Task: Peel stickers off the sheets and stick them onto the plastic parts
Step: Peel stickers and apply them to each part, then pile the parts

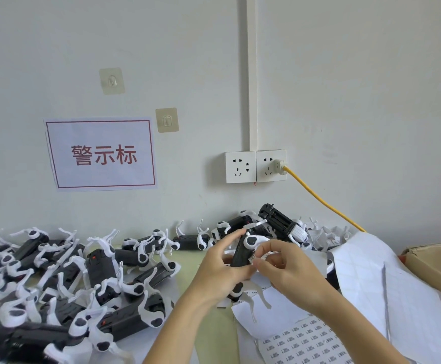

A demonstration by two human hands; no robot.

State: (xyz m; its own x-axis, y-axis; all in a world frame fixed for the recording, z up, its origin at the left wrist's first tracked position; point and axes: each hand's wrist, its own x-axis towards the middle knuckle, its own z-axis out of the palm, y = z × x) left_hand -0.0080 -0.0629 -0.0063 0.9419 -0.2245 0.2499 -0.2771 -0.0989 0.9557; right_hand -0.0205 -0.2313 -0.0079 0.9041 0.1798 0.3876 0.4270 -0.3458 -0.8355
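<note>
Left hand (219, 269) grips a black, white-legged plastic part (241, 252); right hand (290, 271) fingers pinch a sticker (252, 258).

Left of your grip, piled plastic parts (64, 279) block the table (190, 261); only a bare strip stays passable. Right, sticker sheets (306, 340) and a cardboard box (434, 261) obstruct.
</note>
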